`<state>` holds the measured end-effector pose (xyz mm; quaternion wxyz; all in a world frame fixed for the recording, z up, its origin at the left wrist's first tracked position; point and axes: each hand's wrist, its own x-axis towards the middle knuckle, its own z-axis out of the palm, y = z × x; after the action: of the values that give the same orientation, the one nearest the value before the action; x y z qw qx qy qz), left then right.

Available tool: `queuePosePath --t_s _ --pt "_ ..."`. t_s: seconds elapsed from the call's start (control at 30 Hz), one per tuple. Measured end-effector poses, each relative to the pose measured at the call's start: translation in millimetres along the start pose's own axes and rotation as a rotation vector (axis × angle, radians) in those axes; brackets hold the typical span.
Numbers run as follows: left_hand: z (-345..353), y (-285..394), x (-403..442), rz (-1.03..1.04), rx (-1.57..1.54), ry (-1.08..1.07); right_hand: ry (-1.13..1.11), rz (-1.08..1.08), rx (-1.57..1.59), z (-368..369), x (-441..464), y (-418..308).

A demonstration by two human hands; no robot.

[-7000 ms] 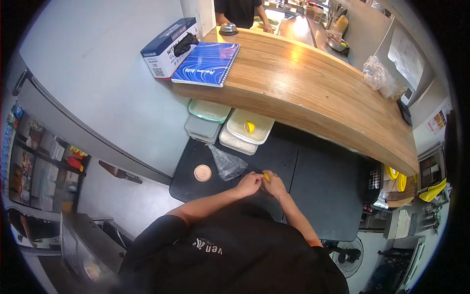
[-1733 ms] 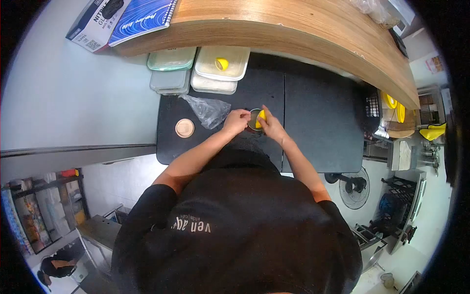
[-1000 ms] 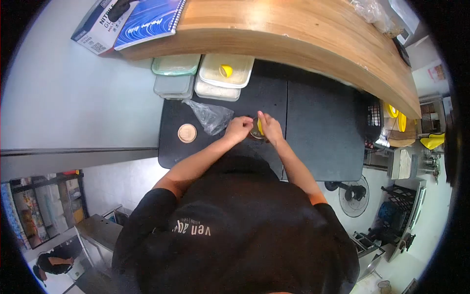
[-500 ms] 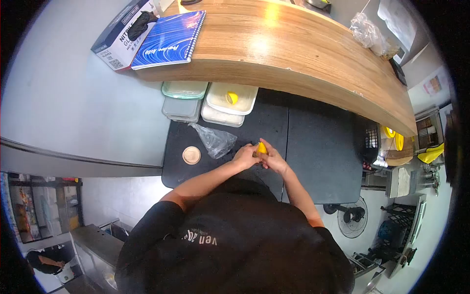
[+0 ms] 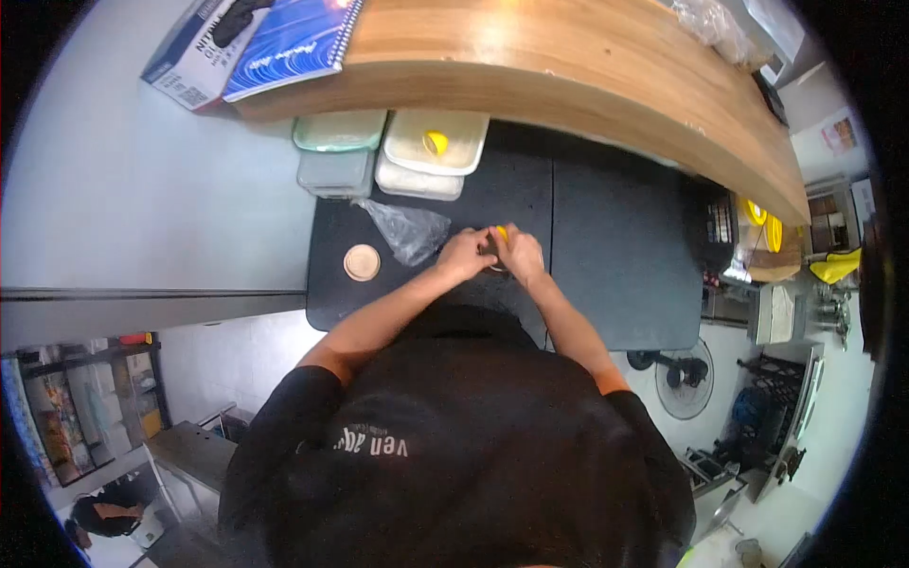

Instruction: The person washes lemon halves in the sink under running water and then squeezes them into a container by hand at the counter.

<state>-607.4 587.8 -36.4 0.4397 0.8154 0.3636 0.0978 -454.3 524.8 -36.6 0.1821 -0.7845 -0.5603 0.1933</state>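
My right hand [image 5: 521, 254] is closed on a yellow lemon piece [image 5: 502, 233] above a small round container [image 5: 498, 266] that my hands mostly cover. Beside it, my left hand [image 5: 464, 254] has its fingers bent together near the lemon; whatever they pinch is too small to make out. A crumpled clear plastic bag [image 5: 409, 230] lies left of my hands on the black table [image 5: 625, 246]. Farther left is a round tan disc [image 5: 362, 262]. Another lemon half [image 5: 436, 143] rests on a white lidded container [image 5: 462, 156].
Stacked containers with grey and green lids [image 5: 334, 172] stand at the table's back left. A wooden counter [image 5: 568, 57] overhangs the back, bearing a blue notebook [image 5: 295, 47] and a glove box [image 5: 194, 59]. A black basket [image 5: 720, 222] is at the right.
The view has tilted down since half a second ago. My hands remain close together, and the lemon piece is now more hidden by my right fingers, with the container's rim showing below.
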Motion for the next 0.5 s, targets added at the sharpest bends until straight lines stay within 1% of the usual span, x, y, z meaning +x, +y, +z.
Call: queuePosePath --t_s 0.03,0.07,0.13,0.2,0.23,0.27,0.33,0.4,0.5 --pt "-2.1 2.7 0.4 -0.04 -0.005 -0.044 -0.005 0.014 0.0 2.9 0.8 4.3" --pt "-0.4 2.4 0.0 -0.037 -0.003 -0.053 0.042 0.039 0.046 8.2 4.7 8.2" --pt "0.6 1.5 -1.6 0.023 0.037 -0.007 0.094 0.062 0.096 19.4 11.9 17.1" --pt "0.9 6.6 -1.0 0.027 0.06 -0.003 0.036 0.208 0.615 15.7 15.7 16.1" --pt "1.2 9.0 0.0 0.09 0.062 0.02 0.039 0.207 0.615 12.5 14.2 17.7" --pt "2.8 9.7 1.4 0.153 0.063 0.041 -0.114 0.392 0.863 -14.7 5.5 -2.2" --pt "2.1 14.1 3.5 0.143 0.035 -0.005 -0.265 0.579 1.107 -28.3 -0.4 -9.2" --pt "2.9 18.2 4.0 0.206 0.081 0.084 -0.326 0.507 1.192 -22.3 -0.8 -2.3" --pt "-1.3 26.3 1.1 0.206 0.017 0.096 -0.369 0.516 1.163 -18.7 -0.4 15.9"
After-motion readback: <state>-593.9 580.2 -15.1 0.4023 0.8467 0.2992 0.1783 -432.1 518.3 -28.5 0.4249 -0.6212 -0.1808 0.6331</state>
